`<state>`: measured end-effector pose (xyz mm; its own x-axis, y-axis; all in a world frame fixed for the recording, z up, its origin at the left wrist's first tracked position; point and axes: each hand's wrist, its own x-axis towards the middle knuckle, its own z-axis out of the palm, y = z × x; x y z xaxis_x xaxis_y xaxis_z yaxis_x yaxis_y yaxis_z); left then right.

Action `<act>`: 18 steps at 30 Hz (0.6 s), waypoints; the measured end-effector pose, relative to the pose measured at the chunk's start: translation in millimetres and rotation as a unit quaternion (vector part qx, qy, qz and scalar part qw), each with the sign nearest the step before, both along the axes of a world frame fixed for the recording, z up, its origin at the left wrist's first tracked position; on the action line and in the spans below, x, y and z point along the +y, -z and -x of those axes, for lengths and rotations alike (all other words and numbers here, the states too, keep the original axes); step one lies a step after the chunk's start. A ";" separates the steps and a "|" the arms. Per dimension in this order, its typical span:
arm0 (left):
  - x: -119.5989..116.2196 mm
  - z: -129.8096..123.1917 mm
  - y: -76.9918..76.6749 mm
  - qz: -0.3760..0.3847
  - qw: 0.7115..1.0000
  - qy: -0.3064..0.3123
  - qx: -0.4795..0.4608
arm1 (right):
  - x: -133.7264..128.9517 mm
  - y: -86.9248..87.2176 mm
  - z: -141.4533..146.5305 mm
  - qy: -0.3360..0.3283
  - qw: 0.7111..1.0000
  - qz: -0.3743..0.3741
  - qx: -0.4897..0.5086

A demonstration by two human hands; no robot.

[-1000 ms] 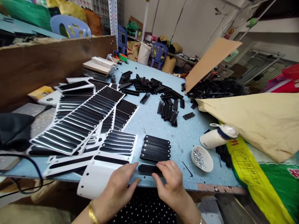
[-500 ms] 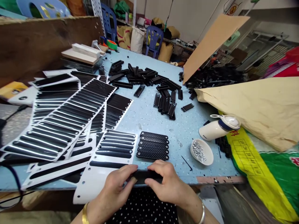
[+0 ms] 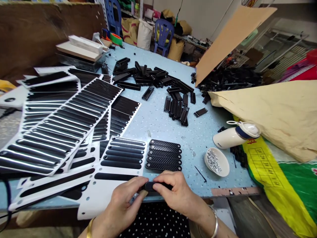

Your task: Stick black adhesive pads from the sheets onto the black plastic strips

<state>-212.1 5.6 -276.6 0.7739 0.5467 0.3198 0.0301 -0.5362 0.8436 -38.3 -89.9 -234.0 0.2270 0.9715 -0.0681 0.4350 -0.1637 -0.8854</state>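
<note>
I hold a slim black strip between both my hands at the near edge of the desk, right in front of my body. Its long axis runs side to side, from 9 o'clock to 3 o'clock. My left hand pinches the left end with thumb and fingertips, wrist angling in from 7 o'clock. My right hand closes over the right part of the strip from above, fingers curled down, wrist coming in from 5 o'clock. Both hands sit equally close to the strip; neither is free.

Just beyond my fingers, at 12 o'clock, a row of four textured black plates lies flat, each long axis also side to side. Beside it, at 11 o'clock, a white sheet of black adhesive strips rests on the desk, with more such sheets fanned out at 10 o'clock. At 2 o'clock a small white bowl of shiny bits sits near a white bottle lying on its side. Farther off, at 12 o'clock, loose black parts are heaped.
</note>
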 end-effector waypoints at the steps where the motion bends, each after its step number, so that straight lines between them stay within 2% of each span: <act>1: 0.1 -0.3 -0.3 0.006 1.000 0.002 0.001 | -0.3 0.5 0.3 -0.002 1.000 -0.004 -0.002; 8: 2.1 -2.1 -0.3 0.001 1.000 0.004 0.001 | 0.1 2.8 1.1 -0.012 1.000 -0.024 -0.012; 14: 2.8 0.7 4.5 -0.036 0.999 0.008 -0.011 | -1.0 9.6 6.1 -0.019 0.994 -0.083 -0.074; 18: 2.5 -0.3 4.3 -0.036 0.999 -0.002 -0.012 | 0.2 10.6 9.4 -0.011 0.993 -0.077 -0.090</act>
<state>-211.7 8.1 -280.8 0.7634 0.5244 0.3771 0.0118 -0.5951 0.8036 -47.6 -89.7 -244.6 0.2001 0.9722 0.1217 0.5902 -0.0205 -0.8070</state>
